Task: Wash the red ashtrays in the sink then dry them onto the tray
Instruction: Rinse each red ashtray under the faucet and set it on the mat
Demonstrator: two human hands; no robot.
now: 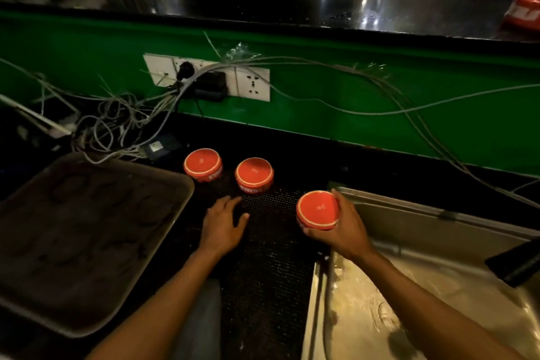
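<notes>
Three round red ashtrays stand upside down on a dark counter. My right hand (344,228) grips the nearest red ashtray (317,209) from its right side, at the left rim of the metal sink (409,222). Two more sit behind it: the middle ashtray (254,174) and the left ashtray (203,164). My left hand (223,223) lies flat on a black perforated mat (268,272), fingers spread, holding nothing, just below the middle ashtray. A wide grey tray (87,231) lies at the left. Another red ashtray (523,12) rests on the upper ledge, far right.
A green wall (350,102) with white power sockets (251,83) and a tangle of grey cables (117,123) runs behind the counter. A black strip (514,267) leans on the sink's right side. The sink basin looks wet.
</notes>
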